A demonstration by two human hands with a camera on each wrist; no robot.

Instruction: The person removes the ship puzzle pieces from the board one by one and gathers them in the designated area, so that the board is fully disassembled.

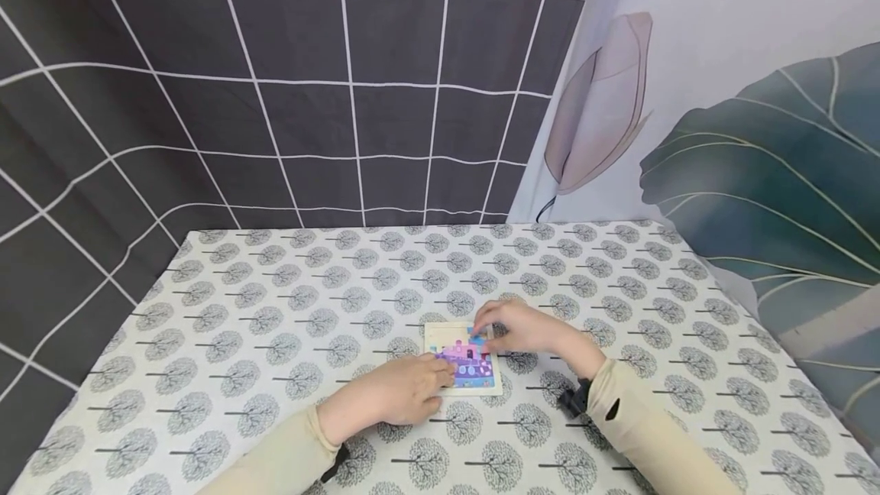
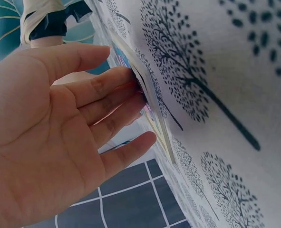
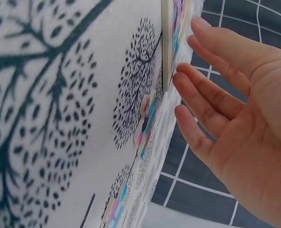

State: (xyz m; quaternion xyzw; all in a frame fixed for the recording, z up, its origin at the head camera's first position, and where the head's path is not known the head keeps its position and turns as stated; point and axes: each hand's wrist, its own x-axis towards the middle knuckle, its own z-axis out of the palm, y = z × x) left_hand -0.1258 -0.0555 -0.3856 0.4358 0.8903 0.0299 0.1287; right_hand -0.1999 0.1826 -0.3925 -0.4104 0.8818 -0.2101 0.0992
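The left hand (image 1: pixel 406 389), fingers extended, is rested on the puzzle (image 1: pixel 473 373), presumably for steadying, while the right hand (image 1: pixel 522 328), fingers parted, is held above.

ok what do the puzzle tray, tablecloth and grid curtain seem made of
Puzzle tray: probably matte wood or fibreboard; its pale edge looks layered in the right wrist view.
Tree-print tablecloth: matte woven fabric, perhaps cotton or linen, going by its faint surface texture.
Grid curtain: soft matte cloth, since its white lines bend with folds; fibre unclear.
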